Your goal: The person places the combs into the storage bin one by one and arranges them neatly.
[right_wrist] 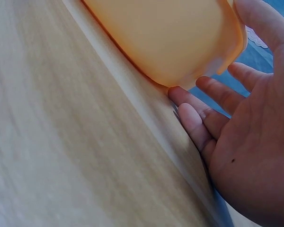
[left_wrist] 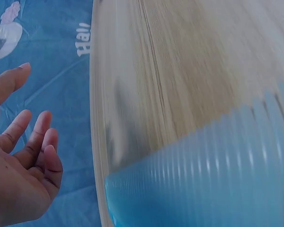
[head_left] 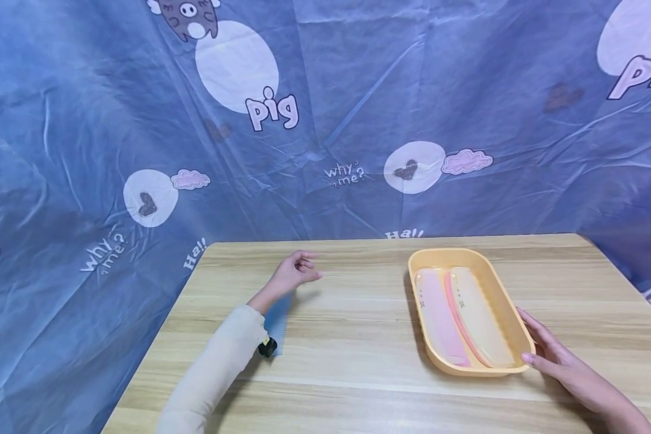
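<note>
My left hand (head_left: 295, 271) hovers over the left part of the table, fingers loosely bent and nothing between them. Below its wrist and sleeve lies a blue comb (head_left: 276, 319), partly hidden by the forearm; its ridged teeth (left_wrist: 217, 156) fill the lower right of the left wrist view. With thumb and fingers on either side of one corner, my right hand (head_left: 556, 355) holds a yellow plastic basket (head_left: 466, 369) at its near right. Inside it, side by side, lie a pink comb (head_left: 439, 319) and a pale cream comb (head_left: 480, 319).
A light wood-grain table (head_left: 352, 337) carries everything. Behind it and along its left side hangs a blue printed cloth (head_left: 331, 66). A small black object (head_left: 268, 347) sits at the left sleeve's wrist.
</note>
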Motion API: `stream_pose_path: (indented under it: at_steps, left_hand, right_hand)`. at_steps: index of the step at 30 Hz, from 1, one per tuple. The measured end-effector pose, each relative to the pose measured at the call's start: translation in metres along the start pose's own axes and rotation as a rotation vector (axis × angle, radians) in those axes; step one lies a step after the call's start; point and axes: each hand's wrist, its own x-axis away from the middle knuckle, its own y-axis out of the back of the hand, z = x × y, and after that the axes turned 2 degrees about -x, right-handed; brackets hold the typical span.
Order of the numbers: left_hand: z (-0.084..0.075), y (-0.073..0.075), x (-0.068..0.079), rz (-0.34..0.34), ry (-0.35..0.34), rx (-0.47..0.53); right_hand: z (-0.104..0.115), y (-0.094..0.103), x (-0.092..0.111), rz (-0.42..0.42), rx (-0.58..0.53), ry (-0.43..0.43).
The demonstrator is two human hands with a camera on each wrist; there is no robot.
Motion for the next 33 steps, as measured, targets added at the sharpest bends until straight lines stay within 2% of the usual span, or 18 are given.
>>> stream_pose_path:
  at_steps: [12,24,33]
  left_hand:
    - [0.016,0.026,0.011,-0.060,0.052,-0.041]
    - [0.037,0.044,0.019,-0.049,0.121,-0.049]
    - [0.051,0.049,0.023,-0.017,0.158,-0.040]
  right_hand:
    - [-0.002,0.000,0.001,-0.003,0.001,0.025]
    - [-0.002,0.000,0.001,-0.007,0.004,0.005]
    - [-0.002,0.000,0.001,-0.003,-0.009,0.011]
